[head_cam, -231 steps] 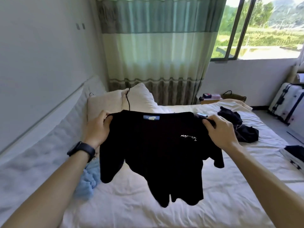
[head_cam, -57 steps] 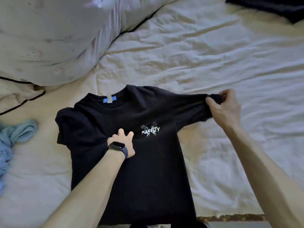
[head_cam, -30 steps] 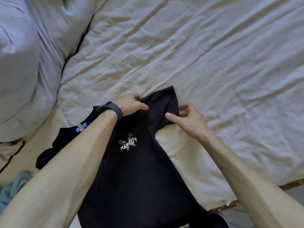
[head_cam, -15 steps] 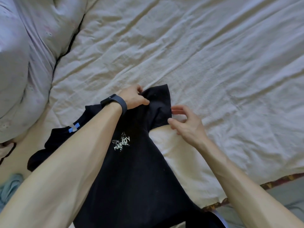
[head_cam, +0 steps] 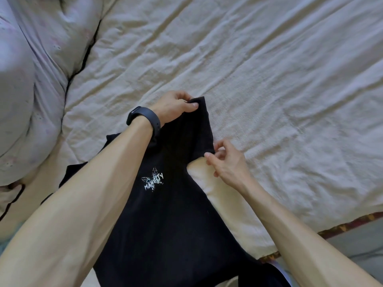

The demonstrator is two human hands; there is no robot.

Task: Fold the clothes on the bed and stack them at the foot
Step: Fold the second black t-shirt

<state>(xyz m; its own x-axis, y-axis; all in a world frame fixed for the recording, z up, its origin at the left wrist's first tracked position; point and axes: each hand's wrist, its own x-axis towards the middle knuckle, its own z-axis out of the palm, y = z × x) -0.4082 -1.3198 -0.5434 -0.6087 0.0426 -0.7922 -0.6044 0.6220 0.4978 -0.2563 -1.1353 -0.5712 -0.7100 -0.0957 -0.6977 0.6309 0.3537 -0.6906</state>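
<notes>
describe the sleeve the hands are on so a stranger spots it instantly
On the cream bedsheet lies a black t-shirt with a white butterfly print. Its sleeve juts away from the print, the left hand pinching its far corner and the right hand its near one; it alone sits between the hands.

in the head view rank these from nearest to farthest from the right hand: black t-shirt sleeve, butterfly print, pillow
1. t-shirt sleeve: right at the fingertips of the right hand.
2. butterfly print: to the hand's left, on the shirt's chest.
3. pillow: far left, at the edge of the view.
</notes>
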